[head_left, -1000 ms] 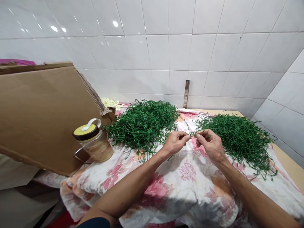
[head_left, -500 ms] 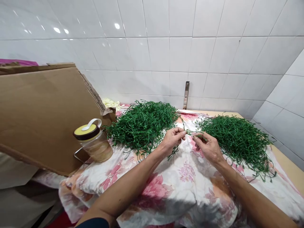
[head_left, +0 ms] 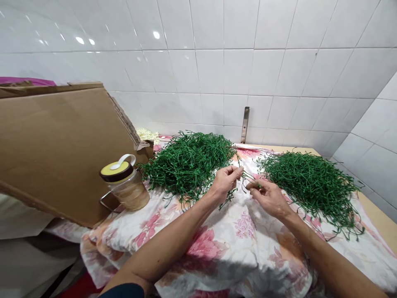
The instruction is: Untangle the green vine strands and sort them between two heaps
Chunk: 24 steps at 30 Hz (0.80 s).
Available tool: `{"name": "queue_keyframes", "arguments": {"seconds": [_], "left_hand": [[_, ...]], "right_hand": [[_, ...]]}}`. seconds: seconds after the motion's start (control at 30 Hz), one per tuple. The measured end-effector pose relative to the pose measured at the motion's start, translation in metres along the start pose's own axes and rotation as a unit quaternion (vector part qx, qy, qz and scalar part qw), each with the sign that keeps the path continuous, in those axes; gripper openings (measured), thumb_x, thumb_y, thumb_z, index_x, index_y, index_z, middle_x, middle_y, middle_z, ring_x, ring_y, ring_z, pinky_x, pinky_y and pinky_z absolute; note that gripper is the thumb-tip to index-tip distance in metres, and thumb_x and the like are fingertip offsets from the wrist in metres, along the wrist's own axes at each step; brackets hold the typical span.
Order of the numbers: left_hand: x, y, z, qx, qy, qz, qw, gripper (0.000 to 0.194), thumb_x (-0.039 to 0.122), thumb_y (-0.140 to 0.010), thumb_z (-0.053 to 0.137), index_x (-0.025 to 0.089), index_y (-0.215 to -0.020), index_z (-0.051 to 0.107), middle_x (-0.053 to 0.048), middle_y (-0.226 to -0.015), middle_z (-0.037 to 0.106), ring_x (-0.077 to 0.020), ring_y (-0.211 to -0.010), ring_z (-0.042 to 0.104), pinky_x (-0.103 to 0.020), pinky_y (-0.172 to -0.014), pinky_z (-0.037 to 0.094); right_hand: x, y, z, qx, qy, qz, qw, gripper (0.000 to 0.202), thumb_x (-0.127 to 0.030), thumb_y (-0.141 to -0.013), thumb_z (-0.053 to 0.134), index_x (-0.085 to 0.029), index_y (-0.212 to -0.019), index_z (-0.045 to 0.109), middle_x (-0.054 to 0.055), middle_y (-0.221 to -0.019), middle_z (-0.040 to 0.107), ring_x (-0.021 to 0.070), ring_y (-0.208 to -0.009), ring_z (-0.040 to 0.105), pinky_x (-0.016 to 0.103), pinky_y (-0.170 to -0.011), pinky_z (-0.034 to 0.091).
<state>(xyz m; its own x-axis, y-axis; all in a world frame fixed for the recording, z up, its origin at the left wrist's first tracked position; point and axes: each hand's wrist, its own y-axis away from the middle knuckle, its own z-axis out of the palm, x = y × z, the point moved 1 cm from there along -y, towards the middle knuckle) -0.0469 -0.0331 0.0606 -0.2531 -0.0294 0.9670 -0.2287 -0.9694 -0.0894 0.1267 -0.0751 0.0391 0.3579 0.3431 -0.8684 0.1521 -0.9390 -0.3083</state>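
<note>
Jar (head_left: 132, 196): clear, yellow-topped lid (head_left: 116, 170), near the left edge of the table (head_left: 376, 217).
Cardboard (head_left: 56, 153): large, brown, at the left edge.
Metal strip (head_left: 245, 124): against white tiles (head_left: 207, 70), back edge.

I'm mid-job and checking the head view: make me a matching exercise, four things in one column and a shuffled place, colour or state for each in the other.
Column one:
1. left hand
2. jar
3. metal strip
4. cardboard box

Column two:
A. upright against the tiled wall
B. plain brown, at the far left of the view
C. holding thin green stems
D. see-through sides, topped with yellow

Right pairs: 1-C, 2-D, 3-A, 4-B.
</note>
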Motion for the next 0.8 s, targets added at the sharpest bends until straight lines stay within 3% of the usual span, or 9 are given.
{"name": "queue_keyframes", "arguments": {"seconds": [0.1,0.2,0.37,0.7,0.8], "left_hand": [[-0.003,-0.002,-0.001,0.013,-0.018,0.017,1.000,0.053,0.061,-0.067,0.082,0.014,-0.070,0.058,0.003,-0.066,0.054,-0.0016,-0.043,0.031,-0.022,-0.042,0.018],[-0.005,-0.002,-0.002,0.026,-0.039,0.038,0.998,0.051,0.062,-0.070,0.080,0.014,-0.073,0.061,0.001,-0.071,0.061,-0.0030,-0.043,0.037,-0.022,-0.041,0.022],[-0.006,0.000,-0.001,0.058,-0.089,0.069,0.992,0.046,0.058,-0.078,0.075,0.015,-0.075,0.062,0.000,-0.066,0.063,-0.0055,-0.045,0.041,-0.021,-0.042,0.028],[-0.013,0.006,0.004,0.020,-0.147,0.077,0.986,0.042,0.054,-0.079,0.076,0.015,-0.072,0.062,-0.003,-0.067,0.068,-0.0073,-0.050,0.046,-0.021,-0.049,0.033],[-0.012,0.007,0.006,0.026,-0.129,0.072,0.989,0.043,0.055,-0.080,0.075,0.015,-0.072,0.061,-0.002,-0.067,0.068,-0.0061,-0.047,0.044,-0.021,-0.046,0.031]], "right_hand": [[0.000,0.001,0.001,-0.024,0.045,-0.024,0.998,0.017,-0.027,-0.089,0.061,-0.020,-0.097,0.074,0.006,-0.095,0.077,0.0207,-0.083,0.069,0.033,-0.076,0.055],[0.000,0.000,-0.004,-0.004,0.032,-0.022,0.999,0.020,-0.032,-0.091,0.064,-0.020,-0.103,0.073,0.007,-0.096,0.076,0.0211,-0.083,0.069,0.033,-0.075,0.054],[-0.006,0.000,-0.012,0.007,0.015,-0.017,1.000,0.030,-0.043,-0.093,0.065,-0.020,-0.110,0.073,0.008,-0.104,0.075,0.0211,-0.086,0.069,0.032,-0.077,0.055],[-0.006,-0.001,-0.013,0.076,-0.017,-0.008,0.997,0.040,-0.054,-0.095,0.061,-0.018,-0.097,0.077,0.009,-0.091,0.076,0.0225,-0.079,0.070,0.032,-0.072,0.056],[-0.002,-0.001,-0.010,0.047,-0.032,0.015,0.998,0.042,-0.056,-0.094,0.061,-0.017,-0.098,0.078,0.010,-0.088,0.076,0.0227,-0.076,0.070,0.033,-0.069,0.057]]}}
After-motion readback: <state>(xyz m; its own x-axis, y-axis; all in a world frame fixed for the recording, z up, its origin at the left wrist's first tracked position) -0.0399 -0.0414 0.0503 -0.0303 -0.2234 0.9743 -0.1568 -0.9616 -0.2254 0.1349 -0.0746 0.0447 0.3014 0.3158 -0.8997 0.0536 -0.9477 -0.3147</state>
